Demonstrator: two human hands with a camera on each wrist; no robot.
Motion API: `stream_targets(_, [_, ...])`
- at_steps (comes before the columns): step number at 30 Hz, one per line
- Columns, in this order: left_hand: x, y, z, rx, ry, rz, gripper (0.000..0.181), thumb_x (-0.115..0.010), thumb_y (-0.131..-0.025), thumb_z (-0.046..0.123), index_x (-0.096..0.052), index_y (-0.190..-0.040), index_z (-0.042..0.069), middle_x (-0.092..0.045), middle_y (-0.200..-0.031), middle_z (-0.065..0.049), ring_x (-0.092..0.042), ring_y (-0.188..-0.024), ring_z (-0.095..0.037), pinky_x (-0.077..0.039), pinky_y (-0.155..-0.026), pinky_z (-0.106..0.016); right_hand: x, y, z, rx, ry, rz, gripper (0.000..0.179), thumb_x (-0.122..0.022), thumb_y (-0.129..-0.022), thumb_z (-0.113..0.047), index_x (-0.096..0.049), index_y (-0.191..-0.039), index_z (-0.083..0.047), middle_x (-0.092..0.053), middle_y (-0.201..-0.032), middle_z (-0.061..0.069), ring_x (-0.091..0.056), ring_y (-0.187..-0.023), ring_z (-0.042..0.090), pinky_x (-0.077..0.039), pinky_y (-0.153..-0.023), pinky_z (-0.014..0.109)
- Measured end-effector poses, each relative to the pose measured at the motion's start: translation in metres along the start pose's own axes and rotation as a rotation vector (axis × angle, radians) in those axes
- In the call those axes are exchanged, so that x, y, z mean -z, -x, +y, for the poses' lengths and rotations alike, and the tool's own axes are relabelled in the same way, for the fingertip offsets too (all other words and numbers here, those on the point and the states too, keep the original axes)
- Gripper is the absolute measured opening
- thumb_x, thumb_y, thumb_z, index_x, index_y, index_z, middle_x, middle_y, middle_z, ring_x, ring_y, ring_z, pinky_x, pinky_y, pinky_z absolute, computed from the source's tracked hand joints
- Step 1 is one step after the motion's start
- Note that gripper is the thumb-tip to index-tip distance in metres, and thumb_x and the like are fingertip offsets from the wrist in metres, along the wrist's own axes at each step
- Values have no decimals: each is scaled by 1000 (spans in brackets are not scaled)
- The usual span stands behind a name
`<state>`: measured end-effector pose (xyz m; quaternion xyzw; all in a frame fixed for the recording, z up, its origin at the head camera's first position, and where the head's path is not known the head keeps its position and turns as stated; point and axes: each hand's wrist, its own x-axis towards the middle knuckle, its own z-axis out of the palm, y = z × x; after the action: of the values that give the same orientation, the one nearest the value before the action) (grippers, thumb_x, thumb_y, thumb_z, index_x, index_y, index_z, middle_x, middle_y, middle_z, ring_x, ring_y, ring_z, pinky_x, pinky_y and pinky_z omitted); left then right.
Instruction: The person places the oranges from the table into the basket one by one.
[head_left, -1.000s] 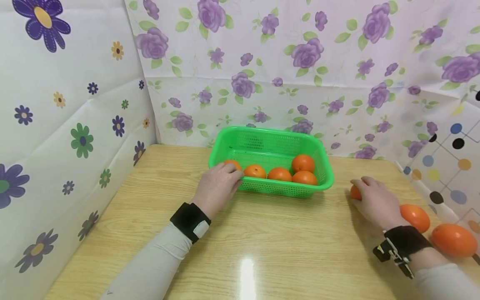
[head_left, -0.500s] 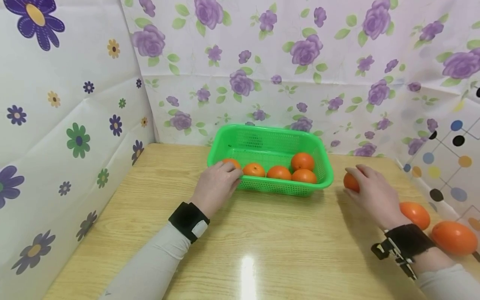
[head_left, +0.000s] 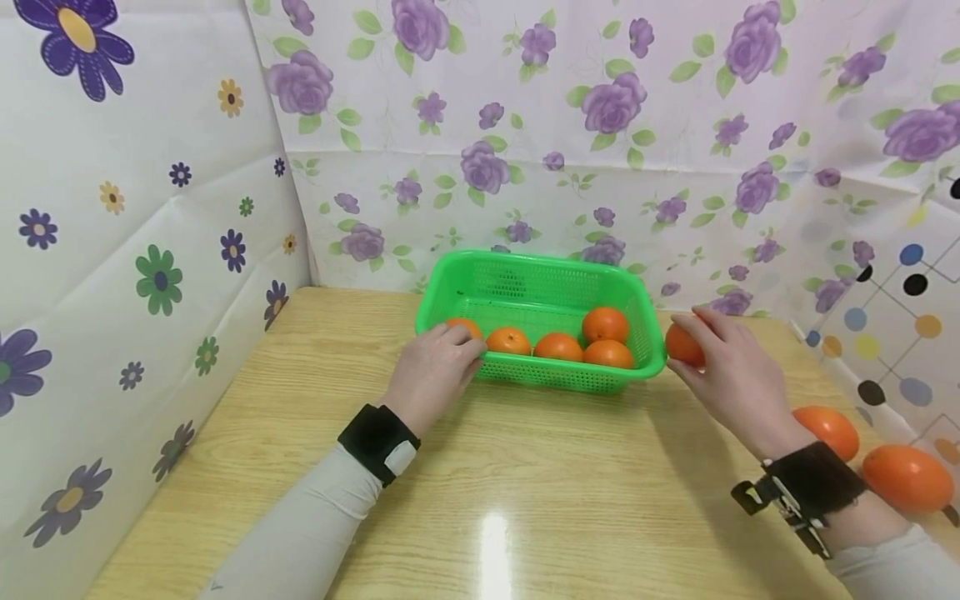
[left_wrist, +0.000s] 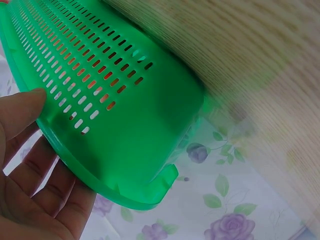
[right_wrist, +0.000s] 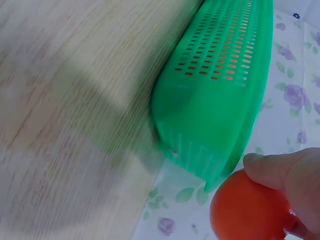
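A green plastic basket [head_left: 525, 372] with slotted walls stands toward the back of the table. Several oranges [head_left: 607, 324] lie inside it along the front and right. My left hand [head_left: 435, 368] grips the basket's front left rim, the thumb [left_wrist: 22, 112] on the outer wall and the fingers over the edge. At the basket's right end, my right hand [head_left: 738, 375] holds another orange [right_wrist: 245, 207] between thumb and fingers, just outside the rim and at about its height. The hand partly covers that orange in the head view.
Two more oranges, one nearer [head_left: 907, 477] and one farther [head_left: 827, 432], lie on the wooden table [head_left: 570, 492] by my right wrist. Flowered sheets [head_left: 480, 100] rise behind and to the left; a dotted sheet [head_left: 900, 333] borders the right.
My right hand has lifted an orange and carried it left to the basket's right rim. My left hand has kept its grip on the basket.
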<state>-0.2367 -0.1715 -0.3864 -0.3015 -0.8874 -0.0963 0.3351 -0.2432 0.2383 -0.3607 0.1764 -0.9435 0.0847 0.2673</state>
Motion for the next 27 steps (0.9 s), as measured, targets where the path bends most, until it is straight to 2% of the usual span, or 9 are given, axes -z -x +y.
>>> stream_targets(9, [-2,0,-1,1,5,-1,9,-77,-86,17,-74,-95,17,-65,-97,3,-60,-92,-18,-49,-81,-26,4,-1,-10,34,-16,26,67,-83,-79,-28,-58,-140,-18,-50,-142,15,-53,-115,40,-52,-70,58])
stream_targets(20, [-2,1,-1,1,3,-5,9,-76,-87,18,-74,-96,17,-65,-96,3,-60,-92,-18,-49,-81,-26,11,-3,-8,46,-9,92,67,-85,-76,-26,-60,-138,-18,-51,-140,15,-53,-116,40,-52,-70,59])
stream_targets(27, [-2,0,0,2,3,-2,9,-76,-87,18,-74,-96,17,-64,-96,3,-60,-92,-18,-49,-81,-26,13,-3,-12,59,-8,97,69,-86,-76,-26,-60,-139,-18,-52,-140,15,-52,-116,40,-52,-70,59])
